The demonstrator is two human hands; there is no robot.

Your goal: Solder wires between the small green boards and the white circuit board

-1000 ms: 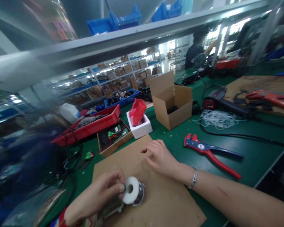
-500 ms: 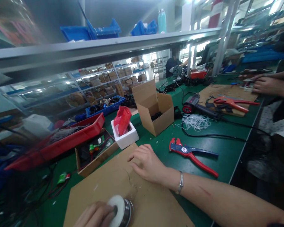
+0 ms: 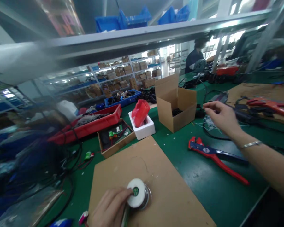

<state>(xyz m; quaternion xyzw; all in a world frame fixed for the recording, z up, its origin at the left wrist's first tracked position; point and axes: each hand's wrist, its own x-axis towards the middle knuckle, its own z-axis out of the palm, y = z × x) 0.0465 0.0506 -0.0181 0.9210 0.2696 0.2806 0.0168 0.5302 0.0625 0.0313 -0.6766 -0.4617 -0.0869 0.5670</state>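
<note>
My left hand (image 3: 112, 205) is closed at a spool of solder wire (image 3: 136, 197), its fingertips at the white flange by the centre hole. The spool rests tilted on a brown cardboard sheet (image 3: 163, 186). A thin greenish piece under that hand is too hidden to name. My right hand (image 3: 222, 118) reaches over the bench with fingers loosely bent and apart, and nothing shows in them. Behind it lie a tangle of white cord (image 3: 209, 122) and a partly covered heat gun (image 3: 242, 116). Wire strippers (image 3: 210, 151) with red and blue handles lie nearer me.
An open cardboard box (image 3: 183, 116) stands mid-bench. Left of it are a white foam box (image 3: 145, 129) with red wrap, a shallow carton (image 3: 118, 145) of circuit boards and a red tray (image 3: 85, 126). A metal shelf (image 3: 142, 34) crosses overhead. Dark cables (image 3: 71, 189) lie left.
My right hand has lifted off the cardboard sheet and moved right and forward towards the white cord. My left hand stays at the spool. The view has turned left.
</note>
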